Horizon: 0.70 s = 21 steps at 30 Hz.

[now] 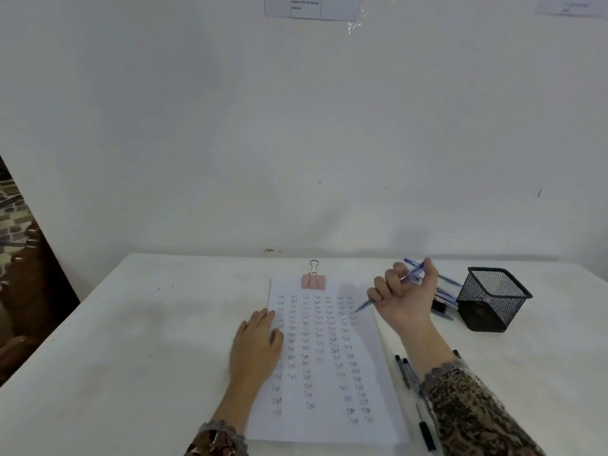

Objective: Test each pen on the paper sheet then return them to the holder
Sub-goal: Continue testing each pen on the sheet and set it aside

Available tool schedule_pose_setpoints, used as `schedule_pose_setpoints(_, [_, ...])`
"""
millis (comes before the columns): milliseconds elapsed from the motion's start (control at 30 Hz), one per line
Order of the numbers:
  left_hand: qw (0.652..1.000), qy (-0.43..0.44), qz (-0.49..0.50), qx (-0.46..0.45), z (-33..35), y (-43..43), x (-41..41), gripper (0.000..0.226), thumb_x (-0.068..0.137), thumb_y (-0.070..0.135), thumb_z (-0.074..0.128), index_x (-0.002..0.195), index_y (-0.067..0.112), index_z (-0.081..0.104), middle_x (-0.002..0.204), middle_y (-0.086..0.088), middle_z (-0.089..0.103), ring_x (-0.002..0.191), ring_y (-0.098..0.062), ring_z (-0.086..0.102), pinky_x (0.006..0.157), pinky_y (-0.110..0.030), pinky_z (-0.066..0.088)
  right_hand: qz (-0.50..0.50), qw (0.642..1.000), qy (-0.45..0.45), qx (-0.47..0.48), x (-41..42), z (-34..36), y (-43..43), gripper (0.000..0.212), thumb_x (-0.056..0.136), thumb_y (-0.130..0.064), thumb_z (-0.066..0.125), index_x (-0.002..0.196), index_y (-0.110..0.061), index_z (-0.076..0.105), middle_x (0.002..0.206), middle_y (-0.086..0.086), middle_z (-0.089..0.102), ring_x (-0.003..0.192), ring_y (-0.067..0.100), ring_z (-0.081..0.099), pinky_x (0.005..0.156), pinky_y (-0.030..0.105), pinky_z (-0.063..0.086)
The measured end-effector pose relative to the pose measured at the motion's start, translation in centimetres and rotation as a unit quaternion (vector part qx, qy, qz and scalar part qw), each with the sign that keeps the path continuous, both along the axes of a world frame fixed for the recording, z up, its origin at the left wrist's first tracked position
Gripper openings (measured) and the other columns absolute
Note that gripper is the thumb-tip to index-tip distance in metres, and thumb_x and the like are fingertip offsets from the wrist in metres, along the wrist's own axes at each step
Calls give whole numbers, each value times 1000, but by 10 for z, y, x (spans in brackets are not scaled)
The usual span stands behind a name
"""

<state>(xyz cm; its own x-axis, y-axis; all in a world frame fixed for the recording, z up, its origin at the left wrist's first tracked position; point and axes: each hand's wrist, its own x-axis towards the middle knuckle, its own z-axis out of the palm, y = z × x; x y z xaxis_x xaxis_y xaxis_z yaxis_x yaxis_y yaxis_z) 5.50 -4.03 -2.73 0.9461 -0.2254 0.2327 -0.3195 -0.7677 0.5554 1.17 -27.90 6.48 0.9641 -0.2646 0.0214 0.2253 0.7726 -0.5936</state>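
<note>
Fingers (391, 280) of the right hand (403, 299) are curling round a pen (364, 304), centre right (left hand (255, 343) is lying flat, pinning the paper (329, 383)); lifting it risks smeared strokes.

You face a white table (148, 340) pushed against a plain white wall (296, 126). A pink binder clip (313, 280) with its wire handles raised sits toward the back middle of the table. High on the wall a printed notice (311, 6) hangs under shiny clear tape (354, 26), and a second sheet (572, 6) shows at your upper right. At your far left, past the wall's edge, lies a brick-patterned surface (14, 222).
</note>
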Motion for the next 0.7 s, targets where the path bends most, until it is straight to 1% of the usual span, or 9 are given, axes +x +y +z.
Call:
schedule_pose_setpoints(167, [1000, -2, 0, 5, 1, 0, 0, 45, 96, 25, 35, 141, 17, 35, 149, 5, 30, 137, -7, 26, 114, -23, 8, -52, 979, -48, 189, -1, -34, 14, 54, 23, -35, 90, 71, -21, 68, 42, -5, 22, 43, 13, 8, 37, 22, 17])
schedule_pose_setpoints(233, [1000, -5, -1, 6, 0, 0, 1, 45, 96, 24, 35, 140, 17, 36, 149, 5, 31, 136, -7, 27, 114, -22, 8, -27, 978, -38, 204, 1, -43, 18, 74, 22, -30, 96, 89, -15, 69, 43, -7, 37, 32, 7, 18, 33, 19, 20])
schedule_pose_setpoints(300, [1000, -4, -4, 8, 0, 1, 1, 45, 96, 25, 34, 141, 17, 35, 149, 5, 31, 137, -7, 26, 114, -22, 8, 3, 984, 26, 176, 5, -50, 20, 74, 35, -16, 96, 101, -8, 63, 54, -5, 57, 30, 2, 35, 30, 14, 30])
schedule_pose_setpoints(367, [1000, -6, -4, 10, -1, 1, 1, 45, 96, 25, 34, 141, 17, 35, 149, 5, 31, 136, -7, 27, 114, -21, 8, -6, 982, 108, 154, 10, -59, 17, 34, 84, -27, 67, 110, -5, 61, 75, 7, 70, 48, 10, 56, 43, 20, 48])
schedule_pose_setpoints(433, [1000, -10, -3, 9, -1, 1, 2, 45, 96, 25, 35, 140, 17, 36, 148, 5, 32, 135, -7, 30, 113, -21, 9, -25, 983, 154, 98, 12, -62, 12, 62, 98, -53, 23, 104, -7, 64, 81, 11, 71, 58, 18, 59, 53, 24, 52])
schedule_pose_setpoints(467, [1000, -11, -3, 9, -1, 1, 2, 45, 96, 25, 35, 140, 17, 37, 148, 5, 33, 134, -7, 30, 113, -21, 9, -33, 984, 163, 67, 12, -64, 8, 73, 95, -59, 16, 98, -6, 65, 76, 11, 71, 54, 18, 60, 52, 23, 52])
schedule_pose_setpoints(533, [1000, -11, -4, 8, -2, 1, 2, 45, 96, 25, 35, 140, 17, 37, 148, 5, 33, 135, -7, 30, 113, -21, 9, -56, 985, 160, 24, 10, -63, 5, 70, 90, -61, 30, 82, -1, 66, 72, 15, 69, 53, 19, 66, 48, 22, 55])
schedule_pose_setpoints(633, [1000, -10, -4, 10, -2, 1, 2, 45, 96, 24, 36, 140, 16, 37, 148, 5, 33, 135, -7, 29, 113, -22, 9, -74, 989, 120, -43, 10, -61, 4, 42, 57, -35, 84, 66, 0, 62, 74, 15, 67, 61, 19, 70, 54, 22, 56])
schedule_pose_setpoints(700, [1000, -13, -3, 9, -2, 1, 3, 45, 95, 24, 36, 140, 16, 38, 147, 5, 34, 134, -7, 31, 113, -21, 10, -83, 988, 117, -62, 13, -64, 3, 30, 67, -29, 76, 66, -3, 62, 72, 15, 63, 56, 17, 68, 53, 23, 56])
